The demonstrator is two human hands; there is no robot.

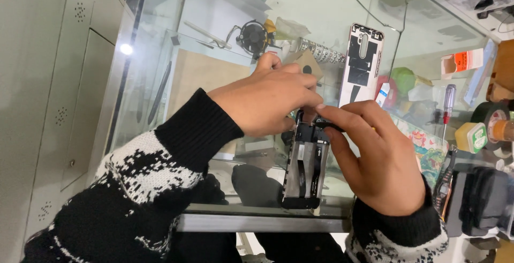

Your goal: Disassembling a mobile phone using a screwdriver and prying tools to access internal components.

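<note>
An opened phone body [305,173] lies on the glass counter [225,65], its metal inside and black ribbon cables showing. My left hand [265,99] reaches over from the left and pinches at the phone's top end. My right hand [377,156] steadies the phone's right side, with its fingertips on a small black part at the top edge. A detached phone back cover [363,62] lies flat further back on the glass.
A red-handled screwdriver [447,107] stands at the right beside tape rolls [491,121] and a green lump [402,79]. A small black fan [252,37] sits at the back. A dark keypad phone [444,185] lies near my right wrist. Grey cabinet doors [64,81] fill the left.
</note>
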